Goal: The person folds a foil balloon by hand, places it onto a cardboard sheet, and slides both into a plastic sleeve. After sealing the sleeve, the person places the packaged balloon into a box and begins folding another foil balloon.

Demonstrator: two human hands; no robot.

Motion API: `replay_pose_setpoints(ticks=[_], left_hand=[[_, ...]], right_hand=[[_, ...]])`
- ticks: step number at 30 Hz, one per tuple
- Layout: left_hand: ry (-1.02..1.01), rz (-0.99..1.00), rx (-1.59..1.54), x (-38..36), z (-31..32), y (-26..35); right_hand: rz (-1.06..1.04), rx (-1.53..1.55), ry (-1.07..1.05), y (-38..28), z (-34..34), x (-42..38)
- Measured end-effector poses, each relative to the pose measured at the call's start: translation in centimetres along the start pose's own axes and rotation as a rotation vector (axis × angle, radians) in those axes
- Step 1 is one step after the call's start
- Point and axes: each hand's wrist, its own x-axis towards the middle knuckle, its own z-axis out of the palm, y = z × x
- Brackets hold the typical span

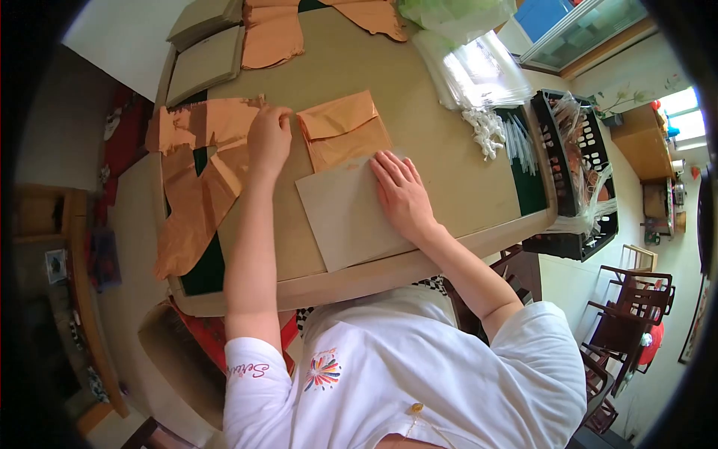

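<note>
A tan table (441,150) is seen from above. On it are laid a grey cardboard sheet (345,218), a folded copper-coloured paper (342,129), loose copper sheets (196,173), stacked grey boards (203,63), clear plastic bags (479,71) and white sticks (486,129).

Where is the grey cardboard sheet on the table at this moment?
In the head view the grey cardboard sheet lies at the table's near edge, under the right hand, overlapping the folded copper paper just beyond it.
</note>
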Motion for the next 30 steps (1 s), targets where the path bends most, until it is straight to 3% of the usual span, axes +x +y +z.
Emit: replay_pose_setpoints(ticks=[3,6,9,12,18,21,23,25,28,30], left_hand=[[-0.134,0.076,0.022,2.6,-0.3,-1.0],[-0.408,-0.017,-0.029,4.8,0.0,-1.6],[-0.528,-0.064,-0.095,5.5,-0.2,-2.1],[-0.426,-0.080,-0.134,5.3,0.2,-2.8],[-0.525,-0.351,-0.111,5.5,-0.6,-0.8],[-0.035,-0.084,0.174,3.8,0.8,0.7],[-0.164,-0.042,0.138,1.0,1.8,4.3],[-0.090,0.261,0.113,-0.8,6.6,2.9],[-0.047,0.342,0.302,-2.6,7.2,3.7],[-0.154,0.301,0.293,-2.3,6.8,3.5]], right_hand=[[0.004,-0.005,-0.008,-0.1,-0.1,0.1],[0.012,0.003,-0.016,-0.2,-0.4,0.0],[0.016,0.000,-0.025,-0.2,-0.4,0.1],[0.020,0.006,-0.030,-0.3,-0.5,0.1],[0.024,0.013,-0.027,-0.4,-0.6,0.2],[0.019,0.011,-0.016,-0.2,-0.2,0.1],[0.027,0.012,-0.019,-0.3,-0.3,0.0],[0.024,0.017,-0.012,-0.4,-0.3,0.3],[0.023,0.020,-0.003,-0.3,-0.4,0.3],[0.027,0.021,-0.008,-0.4,-0.5,0.2]])
